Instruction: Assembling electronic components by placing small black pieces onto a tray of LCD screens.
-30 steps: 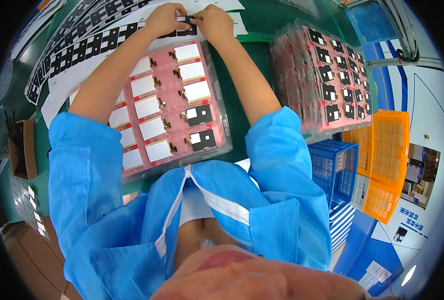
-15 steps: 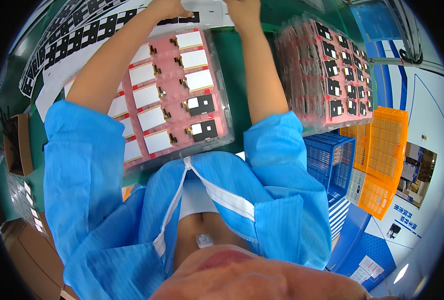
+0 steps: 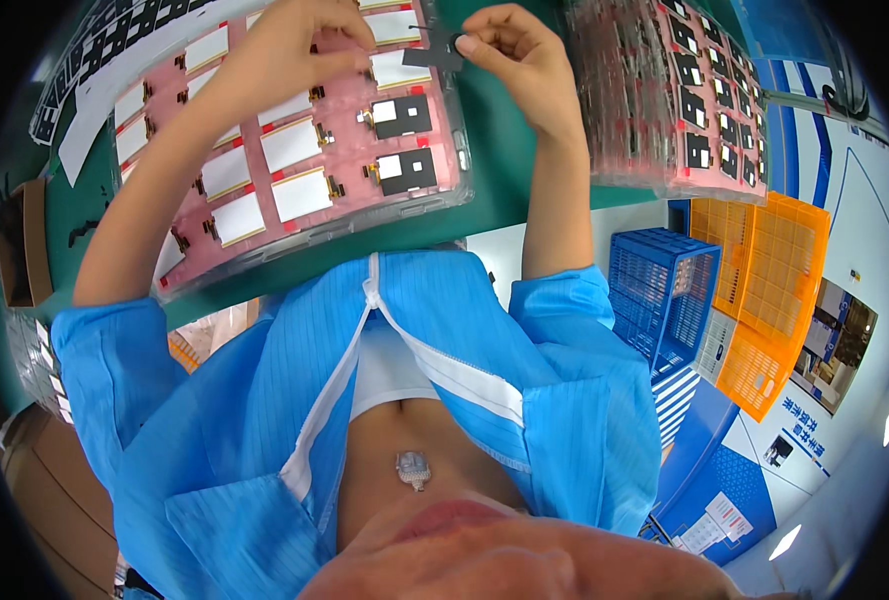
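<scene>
A pink tray (image 3: 264, 235) holds rows of small white rectangular panels (image 3: 291, 145) with short flex connectors. Two panels in its right column carry black cut-out stickers (image 3: 402, 117). Pinched between thumb and fingers of my right hand (image 3: 534, 70) is another black sticker (image 3: 432, 58), held over the tray's right edge beside a bare white panel. My left hand (image 3: 304, 45) hovers above the tray's middle, thumb and forefinger apart, with nothing visible between them. Its other fingers are partly hidden.
Sheets of black stickers (image 3: 114, 50) lie at the far left. A tall stack of filled trays (image 3: 629, 120) stands to the right. Blue (image 3: 664, 290) and orange (image 3: 774, 270) crates sit below it, and a cardboard box (image 3: 36, 245) is at the left.
Both hands have come back toward me from the sticker sheet at the far edge. A black sticker now shows in my right hand, and my left hand has moved over the tray.
</scene>
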Demonstrator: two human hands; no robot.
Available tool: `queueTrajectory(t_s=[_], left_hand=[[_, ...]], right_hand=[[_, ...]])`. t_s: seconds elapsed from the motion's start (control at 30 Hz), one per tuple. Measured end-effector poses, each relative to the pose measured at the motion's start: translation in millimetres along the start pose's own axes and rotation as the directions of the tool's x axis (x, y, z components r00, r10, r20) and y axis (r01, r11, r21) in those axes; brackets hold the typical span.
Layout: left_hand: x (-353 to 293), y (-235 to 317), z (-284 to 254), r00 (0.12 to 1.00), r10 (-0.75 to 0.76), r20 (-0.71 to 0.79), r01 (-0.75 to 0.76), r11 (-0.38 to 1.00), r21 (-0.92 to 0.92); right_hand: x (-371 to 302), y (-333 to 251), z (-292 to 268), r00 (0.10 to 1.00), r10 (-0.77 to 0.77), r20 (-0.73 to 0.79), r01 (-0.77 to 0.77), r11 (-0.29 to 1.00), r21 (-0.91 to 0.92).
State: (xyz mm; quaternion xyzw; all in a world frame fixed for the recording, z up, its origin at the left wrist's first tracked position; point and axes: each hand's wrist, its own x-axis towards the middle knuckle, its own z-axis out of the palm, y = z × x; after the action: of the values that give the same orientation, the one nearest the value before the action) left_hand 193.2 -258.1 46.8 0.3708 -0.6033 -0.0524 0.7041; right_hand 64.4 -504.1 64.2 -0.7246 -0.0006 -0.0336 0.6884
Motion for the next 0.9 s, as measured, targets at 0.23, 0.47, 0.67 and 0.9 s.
queueTrajectory(t_s=[0.23,0.47,0.67,0.9], left_hand=[[-3,46,40,0.739,-0.649,-0.179,0.522,0.385,0.761],[9,48,50,0.751,-0.613,-0.246,0.49,0.268,0.83],[8,58,56,0.694,-0.65,-0.31,0.6,0.284,0.748],[-1,57,55,0.719,-0.616,-0.321,0.591,0.301,0.748]], right_hand=[[7,15,16,0.893,-0.436,0.113,0.435,0.9,0.034],[5,22,27,0.999,-0.049,-0.008,0.05,0.998,0.049],[6,26,28,0.999,0.011,-0.049,-0.005,0.993,0.114],[4,26,30,0.997,-0.044,-0.068,0.053,0.989,0.135]])
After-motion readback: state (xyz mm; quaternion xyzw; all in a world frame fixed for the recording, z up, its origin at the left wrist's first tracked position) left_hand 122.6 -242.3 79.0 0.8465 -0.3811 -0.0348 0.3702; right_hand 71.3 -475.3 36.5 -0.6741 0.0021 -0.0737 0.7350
